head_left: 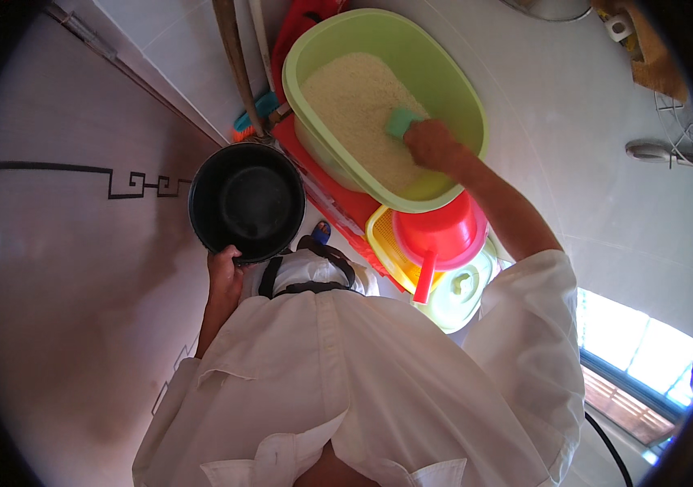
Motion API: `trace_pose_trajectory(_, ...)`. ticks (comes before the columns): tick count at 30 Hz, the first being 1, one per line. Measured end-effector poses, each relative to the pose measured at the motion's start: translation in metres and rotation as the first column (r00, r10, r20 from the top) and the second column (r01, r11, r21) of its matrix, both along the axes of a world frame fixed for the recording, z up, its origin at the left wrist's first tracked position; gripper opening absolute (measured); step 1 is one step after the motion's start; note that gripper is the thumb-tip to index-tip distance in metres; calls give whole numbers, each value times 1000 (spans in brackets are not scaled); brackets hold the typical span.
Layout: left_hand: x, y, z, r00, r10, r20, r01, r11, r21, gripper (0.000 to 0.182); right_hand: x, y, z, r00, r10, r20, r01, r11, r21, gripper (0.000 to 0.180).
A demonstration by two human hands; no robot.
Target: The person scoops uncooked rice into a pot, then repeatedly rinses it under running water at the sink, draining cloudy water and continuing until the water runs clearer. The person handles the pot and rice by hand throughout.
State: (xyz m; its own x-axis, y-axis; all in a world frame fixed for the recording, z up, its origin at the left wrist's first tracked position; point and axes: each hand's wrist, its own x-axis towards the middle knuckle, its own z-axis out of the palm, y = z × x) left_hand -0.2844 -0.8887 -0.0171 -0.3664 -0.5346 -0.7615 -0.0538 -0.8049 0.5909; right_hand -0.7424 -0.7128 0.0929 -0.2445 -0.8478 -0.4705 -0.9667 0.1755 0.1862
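Note:
My left hand (225, 274) grips the near rim of a round black pot (253, 201), which looks empty inside. In my right hand (435, 145) is a small teal scoop (402, 122), its edge at the surface of the rice-like grain (358, 100). That pale grain covers much of the floor of a large green plastic tub (444, 79). My right forearm passes over the tub's near right rim. How much grain the scoop holds is hidden by my hand and the angle.
Below the tub sit a red plastic dipper (438, 231), a yellow perforated basket (392, 246) and a pale green lid (462, 286). A wooden pole (237, 61) and a blue brush head (261, 111) lean in the corner behind the pot. A tiled wall (79, 243) rises at left.

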Motion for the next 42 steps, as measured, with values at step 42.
trace_pose_trajectory(42, -45, -8, 77, 991, 3, -137, -14, 997, -78, 74, 96, -39, 144, -187, 37, 982, 801, 585, 131, 24)
